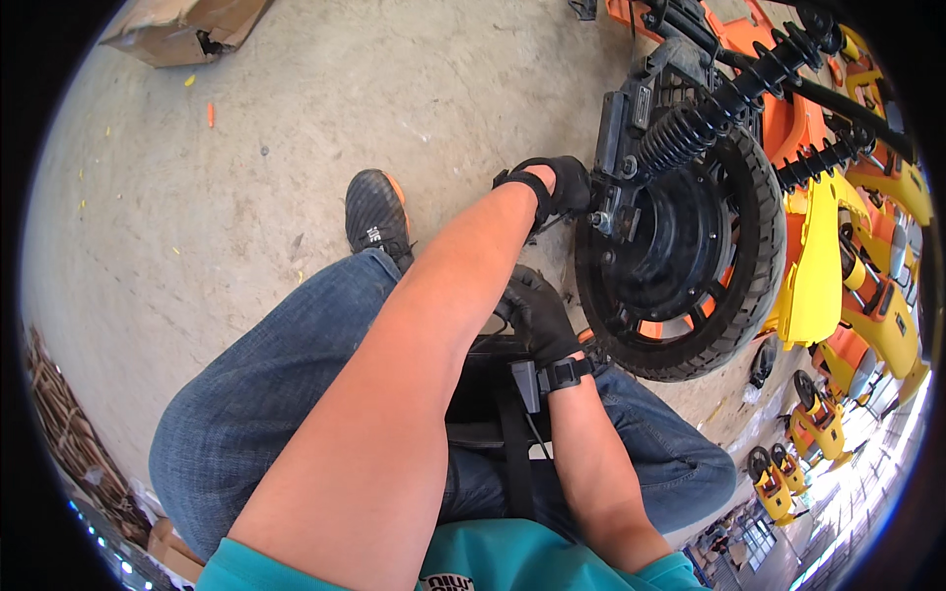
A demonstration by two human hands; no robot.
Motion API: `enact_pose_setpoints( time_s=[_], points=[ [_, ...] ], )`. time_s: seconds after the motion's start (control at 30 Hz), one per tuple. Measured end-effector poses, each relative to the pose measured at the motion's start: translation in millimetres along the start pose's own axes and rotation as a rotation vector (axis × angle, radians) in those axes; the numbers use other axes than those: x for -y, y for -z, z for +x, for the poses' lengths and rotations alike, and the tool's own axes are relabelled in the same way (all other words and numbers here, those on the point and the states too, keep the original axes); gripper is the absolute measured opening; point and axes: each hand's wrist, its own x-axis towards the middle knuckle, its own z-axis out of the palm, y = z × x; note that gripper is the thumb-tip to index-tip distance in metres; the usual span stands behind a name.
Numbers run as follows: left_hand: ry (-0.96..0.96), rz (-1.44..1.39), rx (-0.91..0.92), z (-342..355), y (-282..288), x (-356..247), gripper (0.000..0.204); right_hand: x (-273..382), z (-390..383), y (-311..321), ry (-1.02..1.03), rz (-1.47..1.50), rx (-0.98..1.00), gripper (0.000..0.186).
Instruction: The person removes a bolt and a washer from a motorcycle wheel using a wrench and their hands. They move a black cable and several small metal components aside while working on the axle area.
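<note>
My left hand (564,187), in a black glove, is at the axle bracket (609,222) of a black hub-motor wheel (658,246); its fingertips are hidden. Below it, my right hand (534,307), also gloved and partly behind my left forearm, has curled fingers beside the tyre, closed on something I cannot make out. A coiled black shock absorber (705,108) rises from the bracket to the upper right, next to a black swingarm housing (621,128). A black wrist device (550,376) is strapped above my right glove.
Orange panels (793,118) and a yellow panel (803,281) lie behind the wheel. Several yellow vehicles (818,424) line the right side. A torn cardboard box (172,30) sits on the concrete floor (197,227) at upper left; a bundle of brown sticks (69,414) lies at far left.
</note>
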Motion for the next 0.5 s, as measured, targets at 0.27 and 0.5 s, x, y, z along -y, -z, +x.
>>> enact_pose_setpoints(
  time_s=[0.27, 0.5],
  points=[
    [0.097, -0.124, 0.094, 3, -2, 7, 0.014, 0, -21, 9, -0.037, -0.016, 0.17, 0.044],
    [0.075, -0.124, 0.205, -4, -1, 9, 0.017, 23, -26, 4, 0.195, -0.043, -0.051, 0.035]
  ],
)
